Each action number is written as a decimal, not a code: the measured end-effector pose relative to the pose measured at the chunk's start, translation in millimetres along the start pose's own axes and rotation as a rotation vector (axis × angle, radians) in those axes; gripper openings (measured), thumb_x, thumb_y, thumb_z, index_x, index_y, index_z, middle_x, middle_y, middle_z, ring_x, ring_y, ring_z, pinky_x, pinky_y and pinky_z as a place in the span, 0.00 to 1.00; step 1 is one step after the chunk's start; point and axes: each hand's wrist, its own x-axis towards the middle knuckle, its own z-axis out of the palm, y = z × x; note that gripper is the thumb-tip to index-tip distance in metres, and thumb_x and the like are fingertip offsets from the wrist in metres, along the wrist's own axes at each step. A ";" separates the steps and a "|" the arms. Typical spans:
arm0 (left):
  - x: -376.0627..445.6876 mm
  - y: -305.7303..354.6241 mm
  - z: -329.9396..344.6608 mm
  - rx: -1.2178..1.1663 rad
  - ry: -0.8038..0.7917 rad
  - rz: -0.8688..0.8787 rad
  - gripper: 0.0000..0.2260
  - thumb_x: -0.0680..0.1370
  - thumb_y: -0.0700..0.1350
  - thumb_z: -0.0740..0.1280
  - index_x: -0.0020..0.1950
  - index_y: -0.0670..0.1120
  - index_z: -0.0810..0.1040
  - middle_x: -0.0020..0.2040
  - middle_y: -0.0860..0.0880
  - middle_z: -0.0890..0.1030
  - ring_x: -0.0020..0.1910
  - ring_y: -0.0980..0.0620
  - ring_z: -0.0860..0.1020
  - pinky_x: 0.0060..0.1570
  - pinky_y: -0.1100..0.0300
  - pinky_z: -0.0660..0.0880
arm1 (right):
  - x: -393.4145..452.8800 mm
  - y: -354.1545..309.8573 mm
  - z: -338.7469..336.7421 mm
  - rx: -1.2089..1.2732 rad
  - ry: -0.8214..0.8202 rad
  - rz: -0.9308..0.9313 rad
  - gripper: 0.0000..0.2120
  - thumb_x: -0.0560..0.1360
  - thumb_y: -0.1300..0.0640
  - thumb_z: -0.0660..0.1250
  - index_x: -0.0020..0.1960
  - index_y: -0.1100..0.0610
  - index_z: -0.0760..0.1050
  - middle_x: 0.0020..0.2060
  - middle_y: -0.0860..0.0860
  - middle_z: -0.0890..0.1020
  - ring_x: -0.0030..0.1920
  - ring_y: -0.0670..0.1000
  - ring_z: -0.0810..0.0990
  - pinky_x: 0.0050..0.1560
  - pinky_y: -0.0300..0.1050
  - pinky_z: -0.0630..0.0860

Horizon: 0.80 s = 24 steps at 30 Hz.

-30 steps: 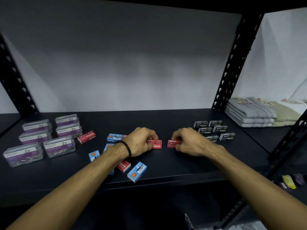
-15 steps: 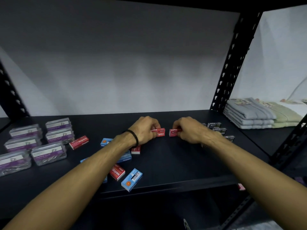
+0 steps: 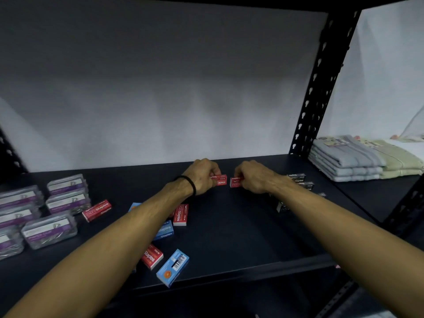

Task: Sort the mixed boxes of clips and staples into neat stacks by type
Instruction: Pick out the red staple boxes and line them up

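A black metal shelf (image 3: 241, 237) is filling the lower half of the frame, its front edge running across the bottom and a perforated upright post (image 3: 321, 88) rising at the right. A wide bare stretch of shelf is lying open at lower centre and right, between the two forearms.

At the left edge, clear plastic boxes of paper clips (image 3: 49, 230) with purple and white labels are sitting in a loose cluster, long sides running left to right. At far right, folded towels (image 3: 358, 159) are resting on a neighbouring shelf.

Near the centre back, the left hand (image 3: 202, 176) is curling its fingers around a red staples box (image 3: 221, 180), while the right hand (image 3: 254, 177) is gripping a second red staples box (image 3: 236, 181). Both boxes are lying with their long axes left to right, ends facing each other, just apart.

Small black staples boxes (image 3: 300, 180) are grouped behind the right wrist, partly hidden. Loose boxes are scattered at lower centre: a red box (image 3: 96, 210) angled near the clip boxes, an upright-pointing red one (image 3: 181, 214), a blue one (image 3: 164, 230), another red one (image 3: 152, 257), and a blue barcode box (image 3: 173, 267) lying diagonally near the front edge.
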 end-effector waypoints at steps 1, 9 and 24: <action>0.8 -1.2 0.2 0.008 -0.005 -0.002 0.10 0.75 0.40 0.72 0.55 0.45 0.80 0.51 0.48 0.81 0.48 0.52 0.79 0.51 0.60 0.76 | 1.4 -0.3 0.0 0.001 0.000 0.000 0.06 0.75 0.65 0.65 0.46 0.55 0.78 0.43 0.50 0.80 0.45 0.51 0.79 0.45 0.44 0.75; 3.2 -9.7 4.9 -0.001 -0.033 -0.021 0.09 0.75 0.40 0.71 0.55 0.45 0.81 0.51 0.49 0.81 0.49 0.53 0.79 0.53 0.58 0.77 | 6.4 1.5 1.8 -0.001 -0.003 -0.014 0.06 0.76 0.64 0.64 0.47 0.56 0.79 0.45 0.51 0.81 0.45 0.51 0.79 0.46 0.44 0.75; -7.2 -15.5 -8.3 -0.008 -0.046 -0.043 0.22 0.74 0.50 0.72 0.66 0.49 0.74 0.54 0.50 0.77 0.51 0.53 0.76 0.51 0.61 0.71 | -3.9 0.5 -1.6 -0.046 0.076 0.004 0.16 0.75 0.61 0.68 0.63 0.55 0.76 0.59 0.53 0.74 0.55 0.54 0.77 0.47 0.43 0.71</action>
